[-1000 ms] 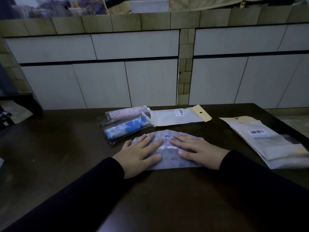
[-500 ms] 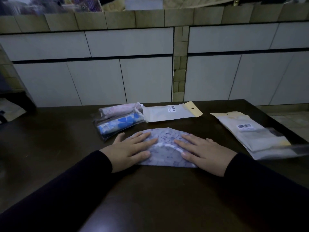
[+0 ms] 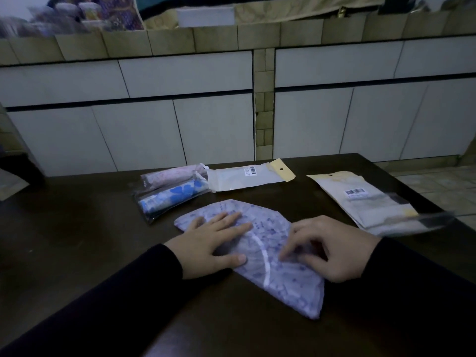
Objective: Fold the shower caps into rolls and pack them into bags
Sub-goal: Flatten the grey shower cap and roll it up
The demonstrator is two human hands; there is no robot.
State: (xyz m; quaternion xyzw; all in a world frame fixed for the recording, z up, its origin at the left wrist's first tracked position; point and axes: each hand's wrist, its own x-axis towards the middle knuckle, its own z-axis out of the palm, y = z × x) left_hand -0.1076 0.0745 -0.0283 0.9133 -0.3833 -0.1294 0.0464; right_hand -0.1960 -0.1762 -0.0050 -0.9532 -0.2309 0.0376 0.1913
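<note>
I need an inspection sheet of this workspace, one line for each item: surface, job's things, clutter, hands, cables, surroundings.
Surface: dark table.
Job's things: flattened purple shower cap; two bagged rolls, pink and blue, side by side; empty bag beside them; stack of bags on the right.
Clutter: nothing seen.
Hands: left hand lies flat on the cap; right hand has curled fingers on the cap.
Cables: nothing seen.
Surroundings: white cabinet doors under a tiled ledge.
</note>
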